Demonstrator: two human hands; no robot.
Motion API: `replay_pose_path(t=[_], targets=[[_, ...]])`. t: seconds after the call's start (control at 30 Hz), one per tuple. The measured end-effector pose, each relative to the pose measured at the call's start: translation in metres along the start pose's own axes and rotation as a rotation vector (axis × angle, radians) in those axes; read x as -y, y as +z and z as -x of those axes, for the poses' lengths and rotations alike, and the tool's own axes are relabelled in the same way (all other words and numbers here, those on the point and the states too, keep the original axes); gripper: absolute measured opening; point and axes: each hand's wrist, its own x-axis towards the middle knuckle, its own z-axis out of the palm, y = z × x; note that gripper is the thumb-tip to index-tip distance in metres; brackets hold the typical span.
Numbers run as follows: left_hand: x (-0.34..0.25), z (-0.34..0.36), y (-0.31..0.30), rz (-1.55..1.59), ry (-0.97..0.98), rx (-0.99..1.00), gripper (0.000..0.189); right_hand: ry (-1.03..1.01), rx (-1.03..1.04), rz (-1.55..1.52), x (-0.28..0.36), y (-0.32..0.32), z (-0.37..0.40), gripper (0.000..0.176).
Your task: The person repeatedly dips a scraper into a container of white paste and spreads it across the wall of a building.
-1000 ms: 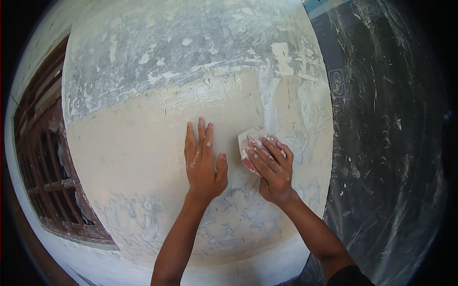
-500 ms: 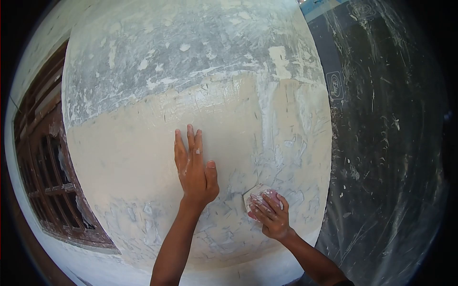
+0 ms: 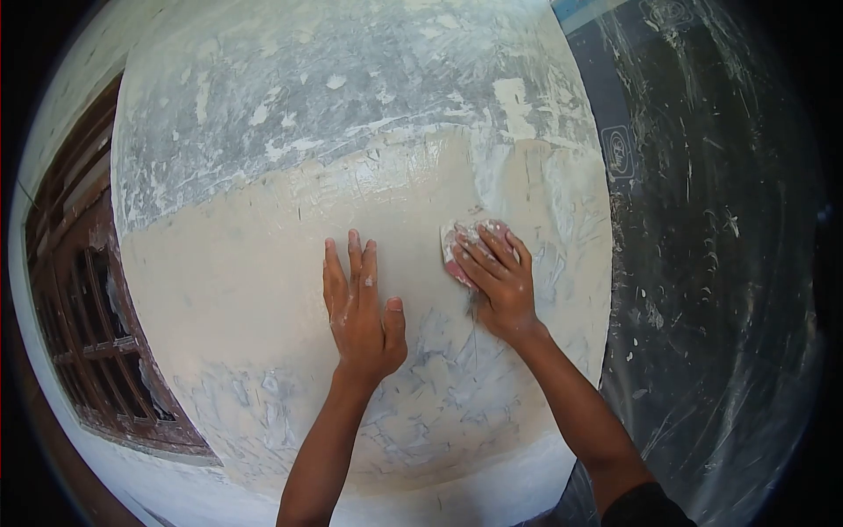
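Observation:
A wall [image 3: 219, 281] fills the middle of the view, cream and wet-looking across its centre, with patchy grey and white filler above and below. My left hand [image 3: 358, 316] lies against the cream area, fingers stretched upward and thumb apart, holding nothing. To its right, my right hand [image 3: 505, 285] presses a flat putty spreader [image 3: 458, 265] on the wall. The spreader is pinkish-red with a pale edge and is smeared with white putty; my fingers cover much of it. White smears also mark my fingers.
A brown wooden window frame with bars [image 3: 97, 334] stands at the left. At the right hangs or stands a dark sheet [image 3: 702, 263] with white splashes and a printed logo. A pale ledge or wall base [image 3: 421, 505] runs along the bottom.
My right hand has moved the spreader up the wall, from low right to beside my left hand's fingertips. A smoother band shows beneath its path. My left hand has hardly moved.

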Motion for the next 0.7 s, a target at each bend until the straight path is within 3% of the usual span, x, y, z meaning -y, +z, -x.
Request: replay_pose_path(t=[0.17,0.27,0.33,0.4,0.5,0.6,0.7], targets=[[0.003,-0.003,-0.001,0.0,0.023,0.011,0.059,0.071,0.166,-0.041,0.051,-0.022,0.15,0.052],[0.002,-0.006,0.002,0.008,0.025,0.003,0.059,0.064,0.055,-0.073,0.056,-0.034,0.126,0.048],[-0.003,-0.004,0.005,0.018,0.014,0.01,0.059,0.023,-0.065,-0.077,0.04,-0.04,0.06,0.044],[-0.008,-0.005,0.006,0.029,0.011,0.016,0.06,-0.037,-0.199,-0.068,0.015,-0.033,-0.012,0.052],[-0.011,-0.004,0.008,0.033,0.008,0.023,0.06,-0.053,-0.218,-0.027,-0.022,-0.015,-0.083,0.061],[-0.011,-0.004,0.007,0.026,0.003,0.025,0.06,-0.011,-0.088,-0.007,-0.029,0.0,-0.069,0.062],[-0.008,-0.003,0.007,0.027,0.003,0.022,0.059,0.031,-0.011,-0.047,-0.001,-0.004,0.017,0.064]])
